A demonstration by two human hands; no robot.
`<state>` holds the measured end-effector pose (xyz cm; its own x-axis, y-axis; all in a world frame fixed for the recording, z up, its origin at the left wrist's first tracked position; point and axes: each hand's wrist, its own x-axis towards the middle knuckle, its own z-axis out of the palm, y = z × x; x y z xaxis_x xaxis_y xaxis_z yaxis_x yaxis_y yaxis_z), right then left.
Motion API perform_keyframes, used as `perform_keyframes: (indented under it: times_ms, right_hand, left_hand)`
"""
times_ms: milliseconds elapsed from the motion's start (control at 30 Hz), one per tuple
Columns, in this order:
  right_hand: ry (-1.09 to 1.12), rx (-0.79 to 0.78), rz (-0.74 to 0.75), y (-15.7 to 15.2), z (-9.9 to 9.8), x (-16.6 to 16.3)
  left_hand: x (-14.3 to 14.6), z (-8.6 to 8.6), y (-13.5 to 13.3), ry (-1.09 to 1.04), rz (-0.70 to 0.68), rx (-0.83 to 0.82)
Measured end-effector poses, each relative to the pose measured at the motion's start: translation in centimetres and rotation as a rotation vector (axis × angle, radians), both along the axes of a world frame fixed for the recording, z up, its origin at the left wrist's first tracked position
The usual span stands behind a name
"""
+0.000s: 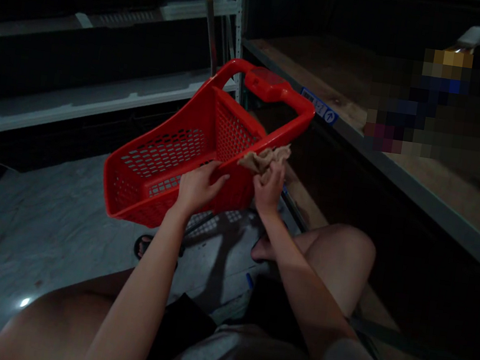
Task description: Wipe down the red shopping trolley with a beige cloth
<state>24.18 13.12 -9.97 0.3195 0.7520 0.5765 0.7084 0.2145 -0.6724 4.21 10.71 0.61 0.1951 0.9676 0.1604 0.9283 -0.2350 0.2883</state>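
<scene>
In front of me stands a red plastic shopping cart [234, 192] with a lattice-walled basket and a looped handle. My left hand [198, 187] is on the near rim of the basket, its fingers curled over the edge and the thumb apart. A crumpled tan cloth [265, 158] is bunched in my right hand [269, 189]. The cloth presses against the cart's near side rail, below the handle. Part of the right fingers is hidden by the cloth.
White metal shelving [178, 10] rises on the left and behind the cart. A wooden shelf [428, 176] with a blue-and-white label [319, 106] runs along the right; a blurred patch covers things on it. Grey floor [50, 225] lies below, and my bent knees flank the cart.
</scene>
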Motion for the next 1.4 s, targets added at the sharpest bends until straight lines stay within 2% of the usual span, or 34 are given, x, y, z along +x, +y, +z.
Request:
perform_keyframes:
  times_ms: [67,133,200,233,300,367,467,533,567,633,733,800,867,900,967,1000,1067,1100,1200,1267,1333,1400]
  right_hand:
    - [0.065,-0.152,0.055,-2.7,-4.9,-1.6]
    - [0.088,-0.211,0.094,-4.8,-8.6,-2.8]
    - [0.119,-0.231,0.085,-5.4,-10.1,-3.5]
    - [0.141,-0.235,0.061,-5.1,-10.0,-3.6]
    - [0.185,-0.226,-0.009,-3.9,-8.1,-3.4]
    - [0.214,-0.153,-0.061,-2.3,-4.5,-2.7]
    - [0.215,0.082,-0.063,-0.2,1.0,-1.5]
    - [0.196,0.150,-0.059,0.4,2.7,-1.1]
    - [0.188,0.141,-0.059,0.3,2.6,-1.1]
    - [0.199,0.032,-0.045,-0.7,0.5,-1.5]
    - [0.321,-0.257,0.011,-3.7,-5.4,-2.7]
    - [0.375,-0.355,0.036,-5.6,-9.0,-3.5]
    - [0.416,-0.394,0.032,-6.7,-11.2,-4.3]
    - [0.438,-0.399,0.015,-6.8,-11.5,-4.6]
    - [0.482,-0.382,-0.051,-6.1,-10.7,-5.0]
    - [0.499,-0.367,-0.089,-5.5,-9.5,-5.0]
    - [0.519,-0.280,-0.143,-4.1,-6.0,-4.6]
    - [0.517,-0.209,-0.148,-3.5,-3.8,-4.3]
    - [0.465,0.188,-0.094,-1.9,2.8,-3.2]
    - [0.402,0.349,-0.065,-1.2,5.5,-3.0]
    - [0.331,0.417,-0.060,-1.1,5.9,-3.5]
    - [0.251,0.399,-0.043,-1.5,3.8,-4.6]
  left_hand:
    - [0.0,0.0,0.0,-0.005,-0.002,0.008]
    - [0.0,-0.1,-0.1,-0.009,-0.002,0.014]
    - [-0.1,-0.1,-0.1,-0.011,-0.002,0.007]
    - [-0.1,-0.1,-0.1,-0.011,-0.002,0.003]
    - [-0.2,-0.1,-0.1,-0.015,-0.007,0.001]
    - [-0.1,0.0,-0.1,-0.021,-0.013,0.008]
    - [0.1,0.0,-0.1,-0.024,-0.008,0.014]
    - [0.2,0.0,-0.1,-0.023,-0.003,0.014]
    - [0.3,-0.1,-0.2,-0.025,-0.005,0.016]
    - [0.3,-0.2,-0.2,-0.034,-0.017,0.025]
    - [0.2,-0.3,-0.2,-0.042,-0.024,0.028]
    - [0.2,-0.4,-0.3,-0.047,-0.019,0.020]
    - [0.1,-0.3,-0.3,-0.054,-0.017,0.013]
    - [0.0,-0.3,-0.4,-0.056,-0.019,0.011]
    - [-0.1,-0.1,-0.6,-0.048,-0.028,0.002]
    - [-0.1,-0.1,-0.8,-0.039,-0.032,-0.006]
    - [-0.1,0.1,-1.0,-0.017,-0.039,-0.022]
    - [-0.1,0.1,-1.1,-0.007,-0.038,-0.028]
    - [0.0,0.2,-1.3,0.005,-0.031,-0.021]
    - [0.0,0.1,-1.4,-0.006,-0.034,-0.003]
    - [0.0,0.1,-1.6,-0.019,-0.039,0.003]
    - [0.0,0.0,-1.8,-0.032,-0.044,-0.003]
